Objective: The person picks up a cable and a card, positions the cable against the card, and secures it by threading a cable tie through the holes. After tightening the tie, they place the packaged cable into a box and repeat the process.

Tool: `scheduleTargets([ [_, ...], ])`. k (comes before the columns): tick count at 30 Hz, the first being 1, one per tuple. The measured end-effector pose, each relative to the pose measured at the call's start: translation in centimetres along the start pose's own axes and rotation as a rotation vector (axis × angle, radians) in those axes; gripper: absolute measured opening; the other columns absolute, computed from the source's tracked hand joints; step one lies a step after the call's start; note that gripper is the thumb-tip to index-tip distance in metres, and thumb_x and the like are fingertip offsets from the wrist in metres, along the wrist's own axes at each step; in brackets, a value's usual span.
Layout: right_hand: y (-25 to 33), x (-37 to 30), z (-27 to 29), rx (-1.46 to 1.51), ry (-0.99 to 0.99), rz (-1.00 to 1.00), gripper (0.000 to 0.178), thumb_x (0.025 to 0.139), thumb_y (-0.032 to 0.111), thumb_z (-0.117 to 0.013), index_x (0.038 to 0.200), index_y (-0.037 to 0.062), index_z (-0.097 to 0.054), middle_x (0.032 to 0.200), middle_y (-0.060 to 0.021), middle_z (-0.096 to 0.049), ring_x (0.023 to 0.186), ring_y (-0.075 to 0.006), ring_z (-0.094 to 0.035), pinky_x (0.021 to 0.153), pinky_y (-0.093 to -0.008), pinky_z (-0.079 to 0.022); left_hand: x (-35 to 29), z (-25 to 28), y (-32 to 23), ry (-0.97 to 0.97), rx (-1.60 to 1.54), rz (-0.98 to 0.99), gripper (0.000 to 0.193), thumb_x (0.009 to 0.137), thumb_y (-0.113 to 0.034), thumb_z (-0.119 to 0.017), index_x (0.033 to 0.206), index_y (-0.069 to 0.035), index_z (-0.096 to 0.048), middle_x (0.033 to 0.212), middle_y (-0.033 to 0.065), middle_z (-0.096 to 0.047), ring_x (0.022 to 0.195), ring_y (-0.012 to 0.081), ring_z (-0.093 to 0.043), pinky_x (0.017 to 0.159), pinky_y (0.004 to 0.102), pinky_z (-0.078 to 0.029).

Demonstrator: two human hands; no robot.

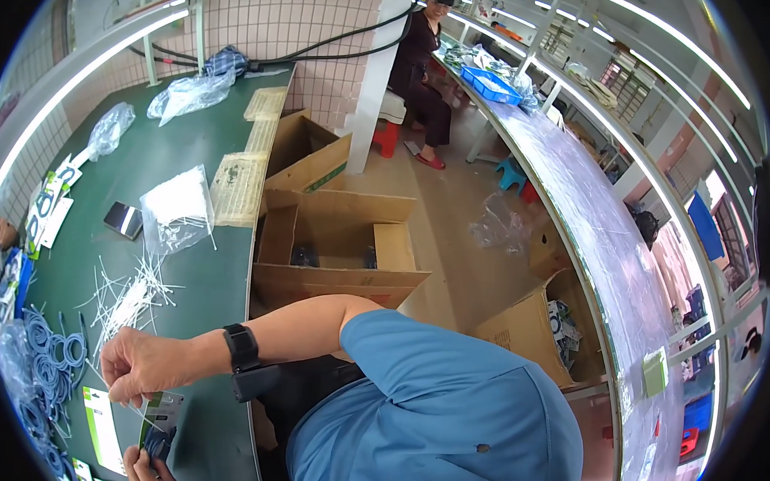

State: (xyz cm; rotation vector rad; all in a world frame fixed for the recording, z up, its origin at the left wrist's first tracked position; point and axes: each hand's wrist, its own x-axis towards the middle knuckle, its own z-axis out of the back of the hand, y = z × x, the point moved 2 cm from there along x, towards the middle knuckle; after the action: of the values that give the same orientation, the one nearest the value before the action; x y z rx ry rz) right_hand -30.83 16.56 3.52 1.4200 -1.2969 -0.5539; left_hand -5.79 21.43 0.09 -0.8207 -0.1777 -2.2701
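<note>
Green table (205, 310): the work is laid out across its top.
Blue cables (45, 337): coils are heaped along its left side.
White ties (137, 296): they are scattered just beyond the right hand (139, 368).
Dark card (163, 407): it is held between both hands with a cable coil (157, 443) against it; judged light, card stiff, coil soft and springy, best gripped where both are pressed together.
Right hand: fingertips are drawn together, seemingly pinching a thin white tie (139, 409).
Left hand (152, 478): fingers are curled around the card's lower end.
Thin white tie: probably slick and bendy, best taken near its tip.
</note>
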Motion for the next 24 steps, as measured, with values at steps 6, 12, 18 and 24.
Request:
scheduleTargets([
  [6, -1.4, 1.2, -0.1, 0.021, 0.014, -0.031, 0.011, 0.085, 0.001, -0.072, 0.081, -0.0004, -0.062, 0.07, -0.008, -0.069, 0.058, -0.0098, -0.066, 0.046, -0.0227, -0.048, 0.0, -0.4, 0.6, -0.026, -0.03, -0.007, 0.02, 0.083, 0.005, -0.076, 0.1, -0.004, -0.07, 0.102, 0.017, -0.072, 0.092, 0.0359, -0.071, 0.079, 0.0425, -0.058],
  [12, -1.5, 0.7, 0.9, -0.018, -0.035, -0.042, 0.011, 0.085, 0.001, -0.073, 0.08, -0.0004, -0.063, 0.071, -0.0083, -0.069, 0.058, -0.0101, -0.066, 0.047, -0.023, -0.049, 0.1, -1.2, 1.1, -0.034, -0.083, -0.01, 0.021, 0.082, 0.007, -0.077, 0.099, -0.003, -0.069, 0.102, 0.0171, -0.072, 0.092, 0.0351, -0.072, 0.079, 0.0421, -0.059],
  [18, -2.8, 1.8, 0.0, -0.069, 0.037, -0.045, 0.012, 0.09, 0.009, -0.073, 0.085, -0.0005, -0.067, 0.074, -0.0079, -0.071, 0.062, -0.0122, -0.068, 0.053, -0.0269, -0.053, -5.1, -2.4, 5.7, -0.039, -0.118, 0.08, 0.028, 0.079, 0.016, -0.067, 0.103, 0.002, -0.062, 0.109, 0.0219, -0.067, 0.103, 0.0423, -0.066, 0.089, 0.0448, -0.054],
  [24, -1.9, 4.6, 1.5, -0.219, 0.003, -0.133, 0.019, 0.096, 0.022, -0.072, 0.1, 0.0037, -0.07, 0.09, -0.0075, -0.074, 0.074, -0.0122, -0.07, 0.065, -0.0255, -0.055, -0.2, -1.6, 1.7, -0.133, -0.053, -0.059, 0.032, 0.069, 0.005, -0.081, 0.096, -0.003, -0.066, 0.1, 0.0136, -0.07, 0.088, 0.0313, -0.071, 0.077, 0.0395, -0.058],
])
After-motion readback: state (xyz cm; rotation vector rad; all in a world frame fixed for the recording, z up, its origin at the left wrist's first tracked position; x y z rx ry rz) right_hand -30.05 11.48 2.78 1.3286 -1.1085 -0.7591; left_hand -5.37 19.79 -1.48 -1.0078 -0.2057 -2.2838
